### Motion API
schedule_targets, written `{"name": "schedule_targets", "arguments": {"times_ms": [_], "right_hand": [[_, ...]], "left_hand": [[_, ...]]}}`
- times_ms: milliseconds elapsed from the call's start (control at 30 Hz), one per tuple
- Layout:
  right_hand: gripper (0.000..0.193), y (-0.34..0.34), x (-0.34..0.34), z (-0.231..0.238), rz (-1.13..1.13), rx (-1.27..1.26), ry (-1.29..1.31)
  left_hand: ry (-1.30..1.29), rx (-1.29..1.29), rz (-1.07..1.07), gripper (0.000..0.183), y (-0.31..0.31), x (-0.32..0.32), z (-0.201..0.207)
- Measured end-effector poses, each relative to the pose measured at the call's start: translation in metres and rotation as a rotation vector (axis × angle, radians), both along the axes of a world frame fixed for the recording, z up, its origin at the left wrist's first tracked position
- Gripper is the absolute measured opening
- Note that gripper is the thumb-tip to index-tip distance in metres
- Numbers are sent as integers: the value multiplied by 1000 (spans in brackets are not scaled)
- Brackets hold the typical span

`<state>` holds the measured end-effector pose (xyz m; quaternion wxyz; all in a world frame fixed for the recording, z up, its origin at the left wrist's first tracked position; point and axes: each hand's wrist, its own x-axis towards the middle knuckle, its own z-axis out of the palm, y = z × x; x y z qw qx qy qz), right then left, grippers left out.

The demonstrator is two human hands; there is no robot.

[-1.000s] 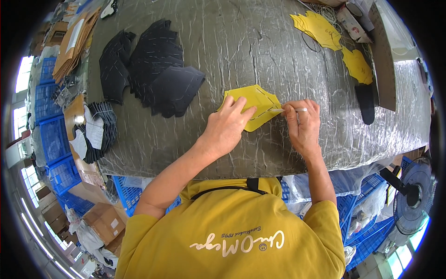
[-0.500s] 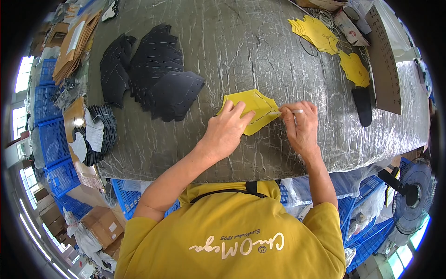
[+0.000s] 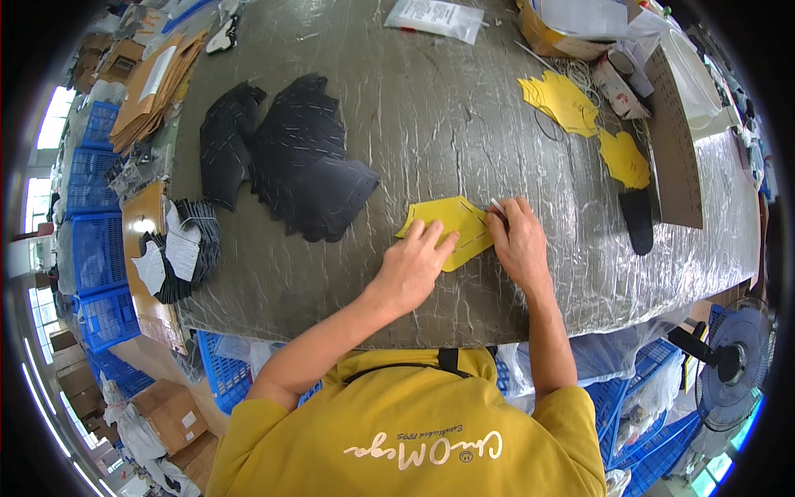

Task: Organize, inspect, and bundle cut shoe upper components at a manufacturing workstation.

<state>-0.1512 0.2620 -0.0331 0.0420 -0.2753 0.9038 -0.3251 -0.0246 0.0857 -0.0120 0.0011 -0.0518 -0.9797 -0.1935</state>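
A yellow template (image 3: 451, 217) with narrow slots along its edges lies on the dark table. Over its lower left part my left hand (image 3: 411, 267) rests with the fingers spread, pressing it down. My right hand (image 3: 520, 246) is at the template's right corner, thumb and fingers pinched on a thin white pen (image 3: 497, 205). Only the pen's upper end shows; its tip is hidden by my fingers. Whether another piece lies under the template I cannot tell.
Fanned black cut pieces (image 3: 302, 157) lie to the left, beside a tied black-and-white bundle (image 3: 189, 244). Yellow templates (image 3: 563, 101), a black strip (image 3: 636, 222) and an upright cardboard sheet (image 3: 675, 145) are at the right. A plastic packet (image 3: 435, 18) lies at the back.
The view has shifted, so the table sits lower in it. My right hand has turned the pen more upright at the template's right corner. My left hand keeps its place on the template.
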Motion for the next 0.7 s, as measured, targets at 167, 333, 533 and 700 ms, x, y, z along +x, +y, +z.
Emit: {"name": "schedule_targets", "arguments": {"times_ms": [167,333,533,700], "right_hand": [[12,-1,7,8,-87,-121,-105],[16,2,7,30,-93,-193,-285],[6,58,-63,16,-371,-695,-544],[21,110,-140,-13,-512,-159,107]], "left_hand": [[67,80,54,57,4,9,-5],[261,356,234,59,-4,16,11],[348,401,258,59,-20,23,5],[203,320,167,60,-9,-6,7]]}}
